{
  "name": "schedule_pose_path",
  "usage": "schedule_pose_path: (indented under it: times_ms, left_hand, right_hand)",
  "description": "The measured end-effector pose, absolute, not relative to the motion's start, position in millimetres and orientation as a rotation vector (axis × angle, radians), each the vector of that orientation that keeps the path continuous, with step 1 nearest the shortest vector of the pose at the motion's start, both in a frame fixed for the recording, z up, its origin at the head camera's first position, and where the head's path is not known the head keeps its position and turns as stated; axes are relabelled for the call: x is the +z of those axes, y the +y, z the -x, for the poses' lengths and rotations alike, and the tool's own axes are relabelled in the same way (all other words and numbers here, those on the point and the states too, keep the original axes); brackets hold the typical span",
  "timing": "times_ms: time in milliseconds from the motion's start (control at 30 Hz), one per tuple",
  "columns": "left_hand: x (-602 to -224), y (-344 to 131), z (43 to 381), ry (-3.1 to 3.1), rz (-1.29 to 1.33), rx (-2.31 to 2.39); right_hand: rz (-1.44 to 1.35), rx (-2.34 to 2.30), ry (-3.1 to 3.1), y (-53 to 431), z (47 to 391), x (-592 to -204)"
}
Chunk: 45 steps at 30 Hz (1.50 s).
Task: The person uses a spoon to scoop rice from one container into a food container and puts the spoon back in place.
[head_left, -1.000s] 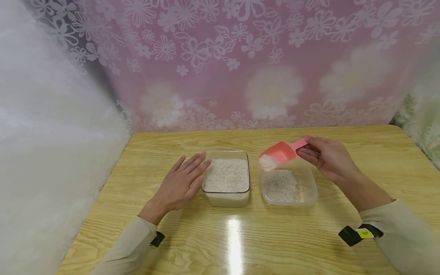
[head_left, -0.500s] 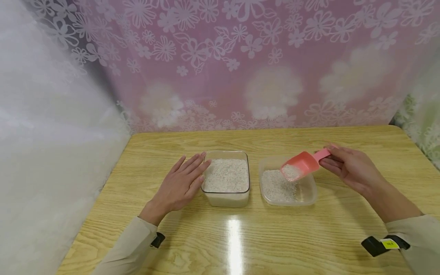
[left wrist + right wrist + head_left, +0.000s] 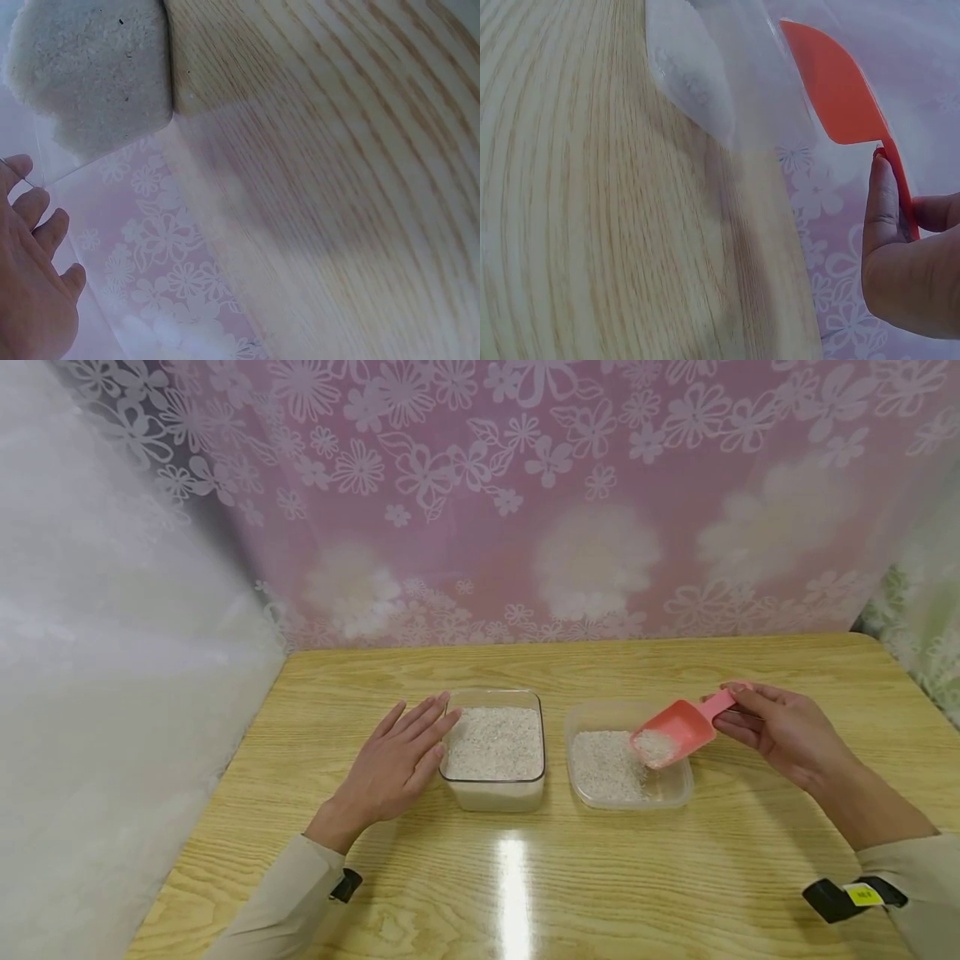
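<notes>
My right hand [image 3: 787,735] pinches the handle of a pink scoop [image 3: 686,727], whose front lip holds some white rice. The scoop is tilted lip-down over the right side of a translucent plastic container [image 3: 671,787]. Rice [image 3: 607,764] covers the left and middle of that container's floor. My left hand [image 3: 390,756] lies with straight fingers against the left rim of a clear square container [image 3: 495,795] nearly filled with rice. In the left wrist view, fingertips [image 3: 52,229] touch that container's wall. The right wrist view shows the scoop's underside [image 3: 836,86] in red-orange.
Both containers stand side by side on a wood-grain table [image 3: 420,877], a narrow gap between them. A pink floral curtain [image 3: 465,527] hangs behind the table's far edge, and a white sheet [image 3: 135,677] hangs at the left.
The right hand has carried the scoop rightward and slightly down, from the container's left rear to its right side. Rice in the right container shows more spread at left. The left hand stays in place.
</notes>
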State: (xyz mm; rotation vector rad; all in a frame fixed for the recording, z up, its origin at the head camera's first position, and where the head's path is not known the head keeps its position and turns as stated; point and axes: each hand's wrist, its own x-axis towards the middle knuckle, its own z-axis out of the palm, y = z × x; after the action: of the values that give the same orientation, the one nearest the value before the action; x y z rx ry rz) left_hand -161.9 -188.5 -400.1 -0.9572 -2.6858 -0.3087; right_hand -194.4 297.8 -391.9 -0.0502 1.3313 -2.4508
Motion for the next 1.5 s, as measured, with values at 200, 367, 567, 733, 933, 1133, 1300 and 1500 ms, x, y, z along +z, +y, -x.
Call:
schedule_pose_path:
  times_ms: [200,367,567,733,933,1133,1300,1500]
  left_hand:
    - [-400.7,-188.3,161.8,-2.678,0.960,-0.311]
    - [-401.5,-188.7,162.0,-2.677,0.957,-0.317]
    - [-401.4,-189.1,161.9,-2.677,0.955,-0.324]
    - [-401.5,-188.9,162.2,-2.673,0.953,-0.329]
    - [-402.6,-189.0,162.2,-2.672,0.951,-0.322]
    - [-402.4,-188.8,162.2,-2.670,0.950,-0.333]
    - [-401.9,-188.9,162.0,-2.663,0.950,-0.329]
    - [-402.1,-189.0,161.8,-2.663,0.947,-0.335]
  right_hand:
    - [0.064,-2.440,1.366,299.3,196.2,-394.7]
    - [0.091,-2.425,1.391,300.0,198.8,-395.9]
    - [0.135,-2.406,1.472,299.4,201.7,-395.0]
    - [0.178,-2.398,1.498,297.8,204.6,-395.4]
    - [0.234,-2.391,1.517,296.4,207.1,-396.7]
    - [0.319,-2.386,1.524,296.1,207.4,-397.3]
    - [0.335,-2.378,1.545,296.0,207.8,-397.4]
    - [0.349,-2.348,1.607,295.6,207.4,-397.0]
